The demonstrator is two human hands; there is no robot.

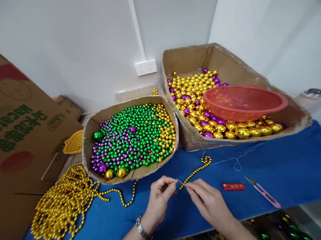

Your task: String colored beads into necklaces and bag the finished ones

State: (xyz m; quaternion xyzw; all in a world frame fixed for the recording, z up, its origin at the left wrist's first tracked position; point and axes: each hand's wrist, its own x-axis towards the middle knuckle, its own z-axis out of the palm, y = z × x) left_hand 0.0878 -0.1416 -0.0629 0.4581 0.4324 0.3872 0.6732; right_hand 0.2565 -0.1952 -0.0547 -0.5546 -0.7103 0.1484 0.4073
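Observation:
My left hand [160, 196], with a watch on the wrist, is pinched on a thin needle [178, 181] over the blue table cover [288, 170]. My right hand [206, 200] pinches the near end of a short strand of gold beads [197, 170] right beside the needle tip. The strand runs up and right to a small coil, and a white thread [233, 160] trails from there across the cloth. Both hands meet near the table's front edge.
A cardboard tray of small green, purple and gold beads [131, 136] sits behind the hands. A larger box of gold and purple balls [203, 106] holds a red plastic basin [243, 100]. A heap of gold bead strings [64, 202] lies left. Thread snips [262, 191] and a red lighter [233, 186] lie right.

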